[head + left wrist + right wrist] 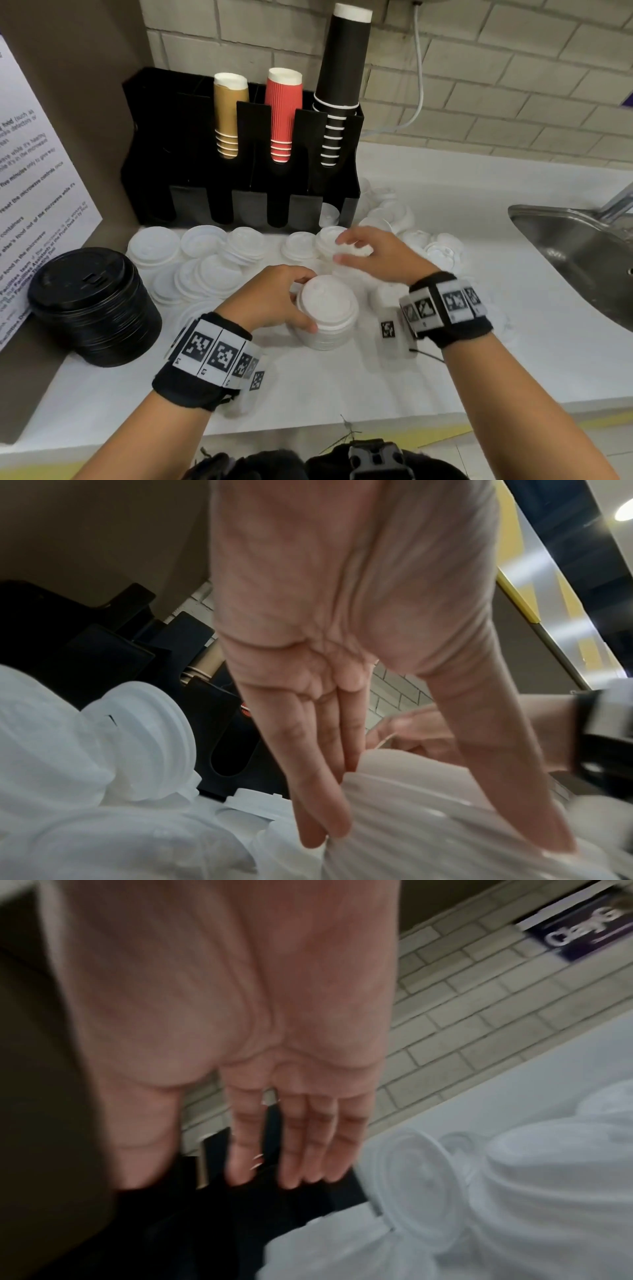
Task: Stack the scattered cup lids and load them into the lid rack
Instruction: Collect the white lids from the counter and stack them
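I see a short stack of white lids (327, 313) at the counter's center, and my left hand (274, 298) grips its side, fingers and thumb curled round it. My right hand (373, 255) hovers at one o'clock from the stack, fingers spread wide, holding nothing. Loose white lids (205, 257) lie scattered from ten to two o'clock. The black rack (239, 150) stands at twelve o'clock with paper cups (284, 113) in it. A pile of black lids (92, 305) sits at nine o'clock, a sink (579, 250) at three.
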Available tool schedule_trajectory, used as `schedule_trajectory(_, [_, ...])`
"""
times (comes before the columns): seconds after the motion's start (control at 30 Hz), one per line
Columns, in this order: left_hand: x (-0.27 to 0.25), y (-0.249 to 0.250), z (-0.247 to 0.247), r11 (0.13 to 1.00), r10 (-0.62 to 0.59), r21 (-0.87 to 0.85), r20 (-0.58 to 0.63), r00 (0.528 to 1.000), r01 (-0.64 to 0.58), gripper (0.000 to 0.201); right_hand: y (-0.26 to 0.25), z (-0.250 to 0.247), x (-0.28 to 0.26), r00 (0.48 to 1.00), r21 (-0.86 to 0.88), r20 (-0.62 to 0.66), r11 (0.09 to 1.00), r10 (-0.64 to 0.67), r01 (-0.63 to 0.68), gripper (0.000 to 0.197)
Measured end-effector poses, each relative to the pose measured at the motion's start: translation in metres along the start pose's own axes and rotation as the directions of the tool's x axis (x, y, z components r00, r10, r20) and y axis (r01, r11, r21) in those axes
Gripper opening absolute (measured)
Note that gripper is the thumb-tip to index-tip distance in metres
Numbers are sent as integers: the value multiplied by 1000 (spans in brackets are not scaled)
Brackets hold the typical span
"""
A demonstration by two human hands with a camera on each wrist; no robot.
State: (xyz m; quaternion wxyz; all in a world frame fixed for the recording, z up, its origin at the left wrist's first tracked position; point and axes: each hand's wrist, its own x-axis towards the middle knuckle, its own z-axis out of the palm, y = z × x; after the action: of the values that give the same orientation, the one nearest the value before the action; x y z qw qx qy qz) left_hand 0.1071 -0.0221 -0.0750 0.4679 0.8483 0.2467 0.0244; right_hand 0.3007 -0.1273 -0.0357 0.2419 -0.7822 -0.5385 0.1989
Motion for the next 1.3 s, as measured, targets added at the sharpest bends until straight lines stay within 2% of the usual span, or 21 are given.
schedule_trajectory(0.03, [0,0,0,1000,-2,-1,-1,1000,2,73,6,-5,12,998,-38,-21,997,62,-62,39])
schedule_trajectory(0.17, [1,1,2,1000,2,8,-8,1000,-2,69,20,-10,55,972,-157,53,963,228,-217,56])
schedule_trajectory(0.3, [-1,2,2,1000,8,2,-6,1000,-8,69,25,2,73,962,-253,81,939,260,-232,63])
schedule_trajectory(0.37, [-3,2,2,1000,11,-8,-3,1000,-11,69,25,3,75,965,-254,100,944,242,-210,61])
schedule_trajectory(0.43, [-5,1,2,1000,21,-11,-1,1000,-21,71,25,-4,73,974,-175,78,965,211,-195,57])
schedule_trajectory(0.5, [-5,1,3,1000,25,-16,-11,1000,-26,73,22,-16,64,980,0,27,980,199,-199,46])
schedule_trajectory(0.6, [-6,1,5,999,24,-30,-25,999,-25,72,12,-29,38,981,273,-45,947,186,-167,25])
schedule_trajectory(0.67, [-5,2,6,999,21,-34,-21,1000,-22,74,7,-28,15,984,332,-72,934,161,-128,27])
schedule_trajectory(0.8, [-4,0,6,999,9,-36,-7,1000,-9,89,1,-8,-27,984,360,-158,933,83,-21,28])
schedule_trajectory(0.97, [-4,-1,6,999,-6,-52,10,1000,7,110,-5,18,-59,980,311,-196,950,25,37,47])
schedule_trajectory(1.3, [-3,-3,7,998,-8,-68,6,1000,9,116,-9,41,-64,986,207,-166,977,-20,55,53])
